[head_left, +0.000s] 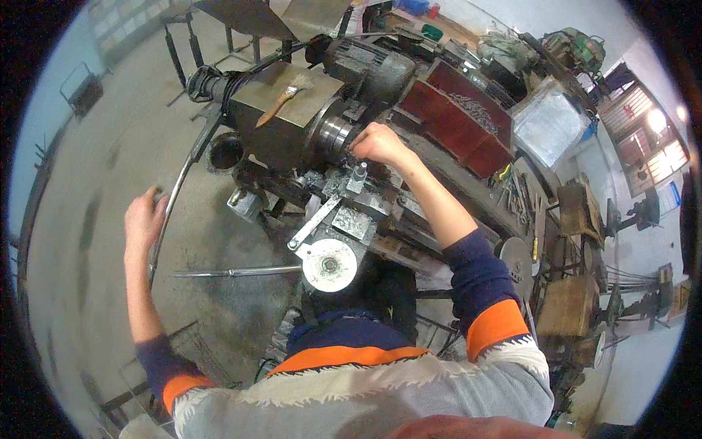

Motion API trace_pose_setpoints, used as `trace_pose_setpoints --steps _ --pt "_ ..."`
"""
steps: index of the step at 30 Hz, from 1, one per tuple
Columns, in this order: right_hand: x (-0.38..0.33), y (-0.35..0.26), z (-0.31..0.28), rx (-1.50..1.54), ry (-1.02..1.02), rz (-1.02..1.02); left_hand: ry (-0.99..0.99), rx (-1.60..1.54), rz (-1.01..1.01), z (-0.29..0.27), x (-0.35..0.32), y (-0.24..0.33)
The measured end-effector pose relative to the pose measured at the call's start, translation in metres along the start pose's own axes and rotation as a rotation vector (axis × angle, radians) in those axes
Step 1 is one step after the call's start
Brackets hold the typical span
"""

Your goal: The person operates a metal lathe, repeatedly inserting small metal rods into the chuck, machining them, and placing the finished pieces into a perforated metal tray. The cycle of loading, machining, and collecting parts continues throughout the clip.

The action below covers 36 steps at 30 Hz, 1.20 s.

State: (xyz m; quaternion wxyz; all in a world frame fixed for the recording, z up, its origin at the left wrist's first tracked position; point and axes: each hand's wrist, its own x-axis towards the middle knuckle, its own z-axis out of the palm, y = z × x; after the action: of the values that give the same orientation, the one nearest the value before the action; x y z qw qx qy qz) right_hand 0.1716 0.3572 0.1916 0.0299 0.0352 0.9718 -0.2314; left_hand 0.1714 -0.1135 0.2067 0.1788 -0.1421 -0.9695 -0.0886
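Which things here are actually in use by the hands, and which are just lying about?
In use:
- left hand gripping the long curved lever
- right hand at the lathe chuck

Lying about:
- brush on the headstock top
- red bin of metal parts
- white handwheel, untouched

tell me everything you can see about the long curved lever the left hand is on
The long curved lever is a slim bar of bare grey metal, worn and dull. It arcs from the dark machine head down toward the concrete floor. The left hand wraps around its lower part, fingers closed on it. Its bottom end below the hand is hard to make out.
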Motion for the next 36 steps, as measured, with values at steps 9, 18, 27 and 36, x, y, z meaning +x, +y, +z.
trace_pose_setpoints --steps 9,18,27,36 --pt "0.005 -0.011 0.005 -0.043 -0.001 -0.018 -0.268 -0.148 -0.268 0.044 -0.062 -0.044" --pt "0.007 -0.027 0.008 -0.178 0.160 -0.059 -0.255 0.429 -0.381 0.061 0.032 -0.182" --pt "0.003 -0.019 0.007 -0.152 0.091 -0.064 -0.101 -0.007 -0.351 0.100 0.073 -0.194" --pt "-0.164 0.084 -0.053 -0.105 0.590 -0.087 -0.522 -0.185 -0.103 0.276 0.047 0.010"
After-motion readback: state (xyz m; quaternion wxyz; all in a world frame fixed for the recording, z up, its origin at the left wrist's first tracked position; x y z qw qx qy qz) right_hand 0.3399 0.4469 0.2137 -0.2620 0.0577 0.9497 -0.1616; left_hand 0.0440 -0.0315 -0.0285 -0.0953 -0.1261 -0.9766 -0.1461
